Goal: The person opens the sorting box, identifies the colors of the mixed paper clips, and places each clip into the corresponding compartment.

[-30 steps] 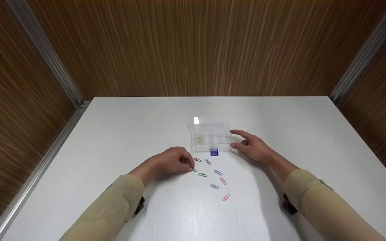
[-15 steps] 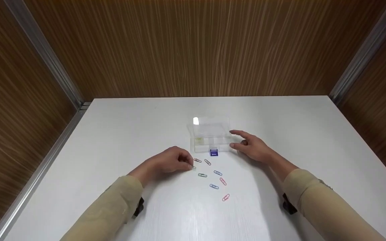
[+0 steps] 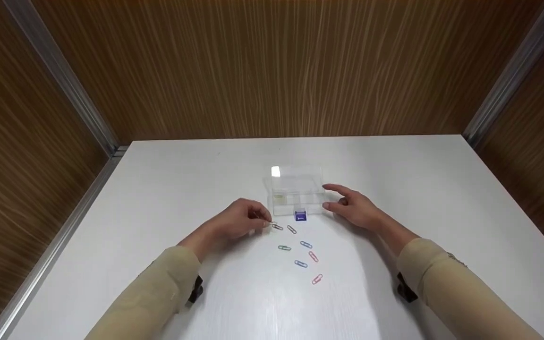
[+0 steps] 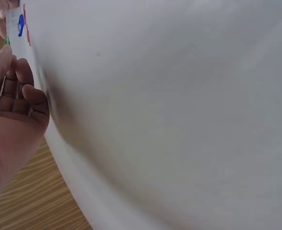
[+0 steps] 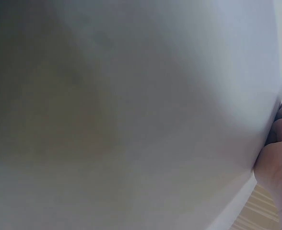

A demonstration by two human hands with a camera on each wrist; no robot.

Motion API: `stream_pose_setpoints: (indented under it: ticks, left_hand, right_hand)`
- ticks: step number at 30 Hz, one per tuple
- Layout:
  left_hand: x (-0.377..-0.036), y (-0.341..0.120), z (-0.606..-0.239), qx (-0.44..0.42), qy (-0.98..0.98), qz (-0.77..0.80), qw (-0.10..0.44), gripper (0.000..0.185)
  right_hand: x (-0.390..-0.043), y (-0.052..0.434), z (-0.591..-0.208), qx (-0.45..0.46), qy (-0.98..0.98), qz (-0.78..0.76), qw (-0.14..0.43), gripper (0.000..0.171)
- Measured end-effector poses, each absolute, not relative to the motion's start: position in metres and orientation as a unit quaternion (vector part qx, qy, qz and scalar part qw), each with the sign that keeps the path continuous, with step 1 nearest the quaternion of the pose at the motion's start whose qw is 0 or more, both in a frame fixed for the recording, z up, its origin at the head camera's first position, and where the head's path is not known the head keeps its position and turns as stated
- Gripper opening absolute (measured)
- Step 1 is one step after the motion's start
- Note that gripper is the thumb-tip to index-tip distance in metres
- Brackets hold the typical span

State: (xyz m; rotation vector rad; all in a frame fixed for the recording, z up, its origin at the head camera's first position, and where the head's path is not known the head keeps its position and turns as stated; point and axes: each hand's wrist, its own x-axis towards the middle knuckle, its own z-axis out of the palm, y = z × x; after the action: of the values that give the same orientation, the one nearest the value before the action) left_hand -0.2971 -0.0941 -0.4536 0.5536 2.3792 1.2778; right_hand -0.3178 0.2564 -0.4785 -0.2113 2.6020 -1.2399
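1. Paper clip of thin green wire (image 3: 272, 224): we see it pinched at the tips of the left hand (image 3: 239, 223), whose fingers (image 3: 259, 218) curl round it just above the white desk (image 3: 168, 189), close to the near-left corner of the clear plastic compartment box (image 3: 296, 191).
2. We count 6 more coloured wire clips (image 3: 301, 250) lying loose on the desk, spread from beside the pinched clip toward us.
3. We see a small blue latch (image 3: 301, 216) at the box's near edge.
4. We see the right hand (image 3: 354, 208) at the box's right end, fingers relaxed and spread, fingertips about touching its wall, holding nothing.
5. We find both wrist views mostly blurred white desk.
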Motion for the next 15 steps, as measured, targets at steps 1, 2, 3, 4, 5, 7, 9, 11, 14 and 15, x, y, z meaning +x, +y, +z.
stream_pose_setpoints:
  ticks: [1,2,3,4,5,7,9,11,14,15]
  left_hand:
    - [-0.298,-0.093,-0.451,0.190,0.847,0.460,0.188,0.010]
    - [-0.299,-0.091,-0.448,0.186,0.847,0.464,0.184,0.012]
    - [-0.299,-0.089,-0.446,0.180,0.848,0.465,0.180,0.013]
    - [-0.300,-0.087,-0.443,0.175,0.848,0.467,0.176,0.015]
    - [-0.302,-0.085,-0.440,0.174,0.850,0.467,0.171,0.016]
    - [-0.304,-0.080,-0.434,0.164,0.853,0.468,0.163,0.017]
    - [-0.307,-0.076,-0.430,0.160,0.853,0.472,0.155,0.015]
    - [-0.310,-0.072,-0.427,0.156,0.850,0.481,0.146,0.013]
    - [-0.315,-0.066,-0.426,0.150,0.851,0.487,0.129,0.011]
    - [-0.317,-0.065,-0.426,0.147,0.852,0.487,0.124,0.011]
  right_hand:
    - [-0.318,0.256,-0.479,-0.074,0.894,-0.424,0.125,0.068]
    - [-0.318,0.256,-0.479,-0.074,0.894,-0.423,0.125,0.068]
    - [-0.318,0.256,-0.479,-0.075,0.895,-0.422,0.124,0.069]
    - [-0.318,0.256,-0.479,-0.076,0.895,-0.422,0.123,0.069]
    - [-0.318,0.256,-0.479,-0.076,0.895,-0.422,0.123,0.069]
    - [-0.318,0.256,-0.479,-0.077,0.896,-0.421,0.122,0.069]
    - [-0.318,0.257,-0.480,-0.076,0.896,-0.419,0.123,0.070]
    - [-0.319,0.257,-0.480,-0.074,0.896,-0.419,0.125,0.070]
    - [-0.319,0.257,-0.481,-0.068,0.896,-0.421,0.128,0.069]
    - [-0.319,0.257,-0.481,-0.066,0.895,-0.422,0.128,0.069]
